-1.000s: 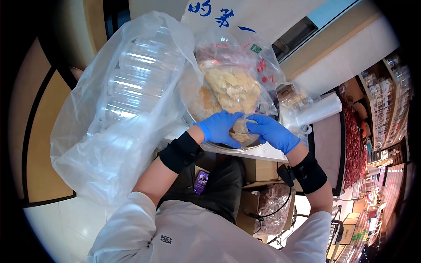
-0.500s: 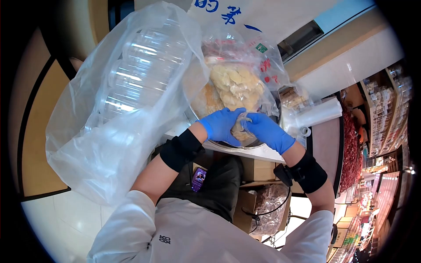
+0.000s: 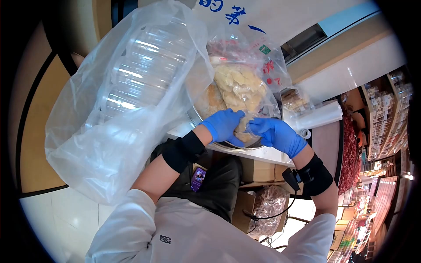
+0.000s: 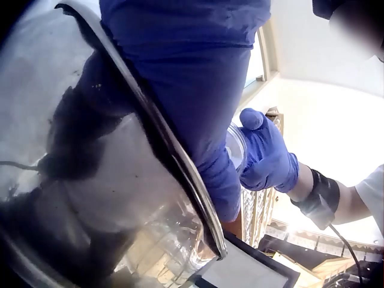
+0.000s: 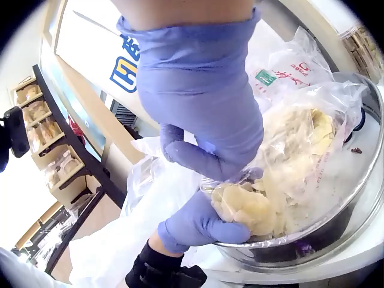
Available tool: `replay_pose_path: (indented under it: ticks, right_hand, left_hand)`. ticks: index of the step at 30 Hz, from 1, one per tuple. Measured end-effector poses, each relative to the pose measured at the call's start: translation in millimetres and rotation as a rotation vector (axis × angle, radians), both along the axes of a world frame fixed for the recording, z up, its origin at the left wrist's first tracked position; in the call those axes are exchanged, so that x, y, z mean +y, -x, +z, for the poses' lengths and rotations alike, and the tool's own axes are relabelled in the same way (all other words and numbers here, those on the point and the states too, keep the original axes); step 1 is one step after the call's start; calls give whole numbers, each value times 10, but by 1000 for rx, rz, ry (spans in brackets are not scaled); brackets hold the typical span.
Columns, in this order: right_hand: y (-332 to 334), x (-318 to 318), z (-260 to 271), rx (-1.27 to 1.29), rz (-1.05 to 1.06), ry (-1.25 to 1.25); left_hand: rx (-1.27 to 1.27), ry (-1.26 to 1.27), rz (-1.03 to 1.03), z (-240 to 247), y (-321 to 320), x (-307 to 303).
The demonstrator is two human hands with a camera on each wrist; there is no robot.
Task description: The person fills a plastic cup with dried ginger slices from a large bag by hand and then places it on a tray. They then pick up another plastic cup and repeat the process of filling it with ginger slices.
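Both hands wear blue gloves and meet over a wide metal bowl (image 3: 219, 144). Between them is a small clear container (image 3: 246, 128) packed with pale dried pieces. My left hand (image 3: 223, 125) cups it from below, fingers curled under it. My right hand (image 3: 277, 133) grips its rim from the other side. The right wrist view shows the right hand (image 5: 204, 114) above, the left hand (image 5: 195, 225) beneath and the filled container (image 5: 243, 207) between. In the left wrist view the right hand (image 4: 267, 156) has its thumb on the container (image 4: 235, 147). A printed clear bag (image 3: 241, 85) of the same pale pieces lies in the bowl.
A large thin plastic bag (image 3: 127, 92) of stacked clear jars stands left of the bowl, against my left forearm. A roll of plastic bags (image 3: 318, 115) lies right of the bowl on the counter (image 3: 263, 153). A cardboard box with a filled bag (image 3: 267, 206) sits below. Shop shelves (image 3: 386, 109) line the right.
My right hand has drawn slightly right and down with the container; my left hand stays under it. Both hands keep their hold throughout.
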State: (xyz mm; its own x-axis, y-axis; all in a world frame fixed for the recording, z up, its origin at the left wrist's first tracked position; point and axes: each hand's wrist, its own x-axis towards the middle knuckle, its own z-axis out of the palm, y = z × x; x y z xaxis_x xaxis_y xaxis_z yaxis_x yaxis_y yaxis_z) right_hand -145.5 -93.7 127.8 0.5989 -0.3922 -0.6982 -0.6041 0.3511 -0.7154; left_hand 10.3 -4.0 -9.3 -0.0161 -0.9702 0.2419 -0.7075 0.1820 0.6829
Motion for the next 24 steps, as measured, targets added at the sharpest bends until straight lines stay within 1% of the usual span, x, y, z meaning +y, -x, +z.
replay_pose_path:
  ticks: [4,6,7,9,10,12,13,15,16,18,19,21,22,24]
  right_hand:
    - [-78,-48,5,39,22,3]
    - [-87,-98,-47,29,107,26]
    - [-98,-111,-69,32,106,20]
    - [-134,-151,-84,129,208,133]
    - [-133,-161,-96,129,206,129]
    - [-132,-178,-92,131,362,193]
    - [-136,-165,-55,131,364,196]
    - [-145,-75,59,158,449,293]
    - [-145,-42,91,157,450,294]
    - [-135,-3,138,170,417,431]
    - [-113,-24,146,173,417,430]
    - [-56,-87,152,-18,296,363]
    - [-25,-127,47,-17,298,363]
    - [42,-202,-218,-228,350,674]
  left_hand:
    - [6,-48,13,43,-11,22]
    - [31,-14,22,30,-7,34]
    - [33,-20,21,25,-5,44]
    - [49,-53,28,45,-23,36]
    - [49,-56,25,46,-30,34]
    - [46,-86,9,64,-47,23]
    - [46,-83,11,77,-51,22]
    - [80,-75,-53,116,-62,49]
    - [79,-75,-52,68,-76,29]
    - [277,6,-233,-27,-128,-29]
    - [280,7,-233,-78,-150,-65]
    - [450,-90,-326,-31,-199,-65]
    - [451,-89,-325,-5,-227,-56]
    - [586,-173,-411,116,-270,-2]
